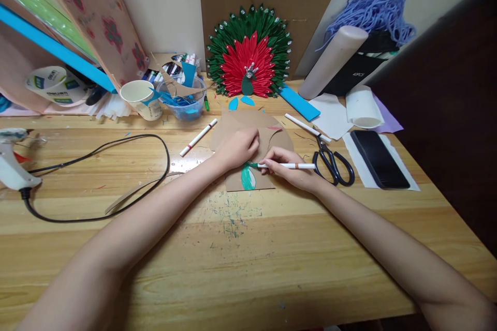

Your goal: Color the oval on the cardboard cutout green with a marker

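My right hand [285,165] holds a white marker [305,166] with a green tip. Its tip touches the top of a leaf-shaped piece [248,177], coloured green on much of its surface and white on the right part. That piece lies on brown cardboard [262,182]. My left hand [238,147] rests on the cardboard just above the leaf shape, its fingers curled in; whatever they may hold is hidden. A rounded cardboard piece [285,137] extends behind both hands.
Black-handled scissors [334,165] and a phone [379,159] lie to the right. A glue gun [13,160] with a looping cord is at left. Behind stand a paper cup [142,101], a tub of scraps [186,106] and a red-green peacock craft [249,57].
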Available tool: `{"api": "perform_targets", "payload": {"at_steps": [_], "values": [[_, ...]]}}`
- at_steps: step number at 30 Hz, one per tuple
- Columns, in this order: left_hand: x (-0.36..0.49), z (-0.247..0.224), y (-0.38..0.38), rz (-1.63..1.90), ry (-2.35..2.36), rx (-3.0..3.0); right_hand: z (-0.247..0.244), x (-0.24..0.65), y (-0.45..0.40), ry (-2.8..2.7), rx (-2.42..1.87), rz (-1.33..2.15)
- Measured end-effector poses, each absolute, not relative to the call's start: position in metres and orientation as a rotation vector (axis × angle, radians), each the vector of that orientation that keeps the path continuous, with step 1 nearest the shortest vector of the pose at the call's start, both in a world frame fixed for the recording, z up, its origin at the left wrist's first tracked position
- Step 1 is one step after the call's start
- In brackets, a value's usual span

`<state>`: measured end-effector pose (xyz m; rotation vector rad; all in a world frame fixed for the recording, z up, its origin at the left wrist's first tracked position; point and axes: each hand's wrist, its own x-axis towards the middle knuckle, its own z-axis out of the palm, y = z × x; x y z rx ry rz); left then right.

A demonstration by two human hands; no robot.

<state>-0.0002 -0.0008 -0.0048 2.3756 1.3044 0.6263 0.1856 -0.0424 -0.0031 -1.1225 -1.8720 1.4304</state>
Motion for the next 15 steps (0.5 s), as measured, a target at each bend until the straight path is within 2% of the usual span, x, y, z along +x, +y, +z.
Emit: {"api": "perform_targets", "payload": {"at_steps": [15], "values": [[0.0006,-0.0039,-0.0004,0.616,1.310,2.385,-0.0004,0.1844,-0.0437,-1.858,-1.131,1.461]]}}
